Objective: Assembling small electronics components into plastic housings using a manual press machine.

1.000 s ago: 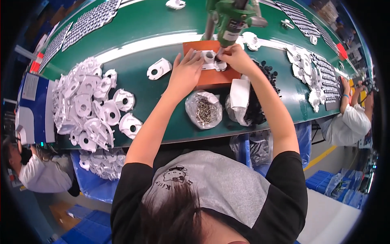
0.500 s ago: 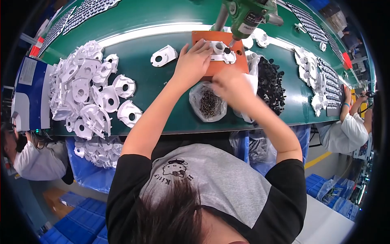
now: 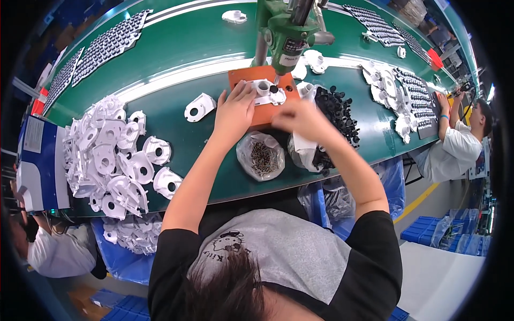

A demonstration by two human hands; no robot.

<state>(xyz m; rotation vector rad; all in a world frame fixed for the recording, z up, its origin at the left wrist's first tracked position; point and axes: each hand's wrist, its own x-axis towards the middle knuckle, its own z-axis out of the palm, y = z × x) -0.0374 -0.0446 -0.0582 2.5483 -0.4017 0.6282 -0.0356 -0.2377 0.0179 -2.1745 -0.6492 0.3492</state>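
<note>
A white plastic housing with a round collar and a black piece on it lies on the orange fixture block. My left hand lies over the housing's left end, fingers stretched out flat. My right hand is at the block's right near corner, apart from the housing. Its fingers look curled together and are blurred; what they hold, if anything, cannot be made out. Just above the housing's right part is the tip of the green screwdriving machine. An open clear bag of screws stands in front of the block.
White housings are heaped at left, with one single housing nearer the block. Black plastic parts are piled at right. Beyond them lie more white parts and filled trays. A co-worker works at far right.
My right hand has moved away from the screw bag, up to the orange block's near right corner. My left hand stays on the housing. The whole view has shifted.
</note>
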